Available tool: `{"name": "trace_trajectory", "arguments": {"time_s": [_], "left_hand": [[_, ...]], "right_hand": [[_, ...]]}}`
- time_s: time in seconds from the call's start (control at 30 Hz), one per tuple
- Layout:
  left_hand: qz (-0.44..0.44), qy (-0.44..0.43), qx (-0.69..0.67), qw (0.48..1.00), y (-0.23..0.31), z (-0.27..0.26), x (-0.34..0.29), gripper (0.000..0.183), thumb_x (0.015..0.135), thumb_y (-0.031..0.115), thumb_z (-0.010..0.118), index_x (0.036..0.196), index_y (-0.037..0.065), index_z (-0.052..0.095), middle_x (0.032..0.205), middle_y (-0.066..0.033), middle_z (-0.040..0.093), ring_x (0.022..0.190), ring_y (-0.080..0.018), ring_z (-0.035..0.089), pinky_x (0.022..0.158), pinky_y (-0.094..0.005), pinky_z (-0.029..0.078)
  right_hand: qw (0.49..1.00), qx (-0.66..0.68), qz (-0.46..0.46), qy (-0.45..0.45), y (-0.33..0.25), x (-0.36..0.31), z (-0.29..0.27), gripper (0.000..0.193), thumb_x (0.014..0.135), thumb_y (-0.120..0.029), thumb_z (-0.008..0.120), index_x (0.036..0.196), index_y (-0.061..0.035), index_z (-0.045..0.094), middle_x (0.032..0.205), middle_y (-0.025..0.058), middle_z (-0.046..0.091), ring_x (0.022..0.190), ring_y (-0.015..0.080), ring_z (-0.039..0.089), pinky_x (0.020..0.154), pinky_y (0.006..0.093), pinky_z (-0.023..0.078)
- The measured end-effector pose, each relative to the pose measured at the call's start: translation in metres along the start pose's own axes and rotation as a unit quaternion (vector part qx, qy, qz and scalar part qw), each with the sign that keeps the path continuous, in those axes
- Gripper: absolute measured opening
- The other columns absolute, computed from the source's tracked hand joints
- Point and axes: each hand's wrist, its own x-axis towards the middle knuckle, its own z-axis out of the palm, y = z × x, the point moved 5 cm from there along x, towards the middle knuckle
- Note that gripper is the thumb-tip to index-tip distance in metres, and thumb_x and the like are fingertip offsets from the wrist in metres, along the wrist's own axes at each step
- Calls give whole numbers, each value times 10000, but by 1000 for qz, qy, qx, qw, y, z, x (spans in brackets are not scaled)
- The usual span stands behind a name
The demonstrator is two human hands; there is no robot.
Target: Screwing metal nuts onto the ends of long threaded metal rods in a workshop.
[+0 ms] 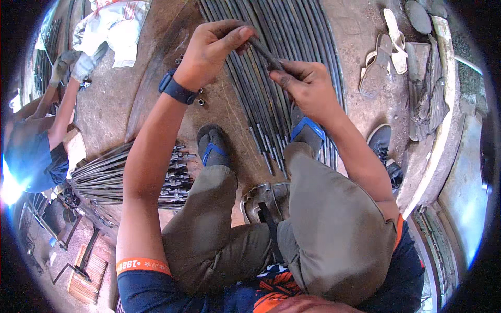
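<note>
My left hand (222, 44) is closed on a dark, thin metal rod (266, 53), thumb and fingers pinching its upper-left end. The lower-right part of the same rod is gripped by my right hand (308, 86), with the thumb along it. Only the short stretch between the hands shows; whether it runs on behind the fingers is hidden. Both hands have blackened fingertips. Beneath them, many long dark rods (284, 31) lie side by side on the floor, some with brighter near ends. A few small nuts (201, 102) lie by my left wrist.
Left of my legs lies a bundle of rods (104, 180) with nut-like ends. A co-worker's gloved hand (86, 68) is at the far left, near a white sack (112, 31). Sandals (377, 62) and a dark shoe (381, 141) lie right. My slippered feet (213, 148) flank the rods.
</note>
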Motion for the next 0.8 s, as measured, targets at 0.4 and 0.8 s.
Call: {"name": "trace_trajectory", "arguments": {"time_s": [0.4, 0.8], "left_hand": [[-1, 26, -124, 992, 4, 1, -5, 358, 928, 292, 610, 1105, -18, 638, 821, 0, 611, 749, -78, 553, 707, -226, 453], [-20, 11, -61, 998, 5, 8, -4, 284, 943, 220, 593, 1092, -18, 637, 841, -12, 622, 740, -77, 565, 679, -231, 468]], "right_hand": [[992, -76, -37, 93, 4, -5, 1, 246, 842, -126, 631, 1037, 23, 660, 663, 217, 578, 501, 191, 478, 514, 317, 420], [984, -52, -108, 130, 4, -6, -2, 283, 833, -139, 659, 1043, 51, 651, 732, 247, 617, 541, 242, 579, 542, 339, 451]]}}
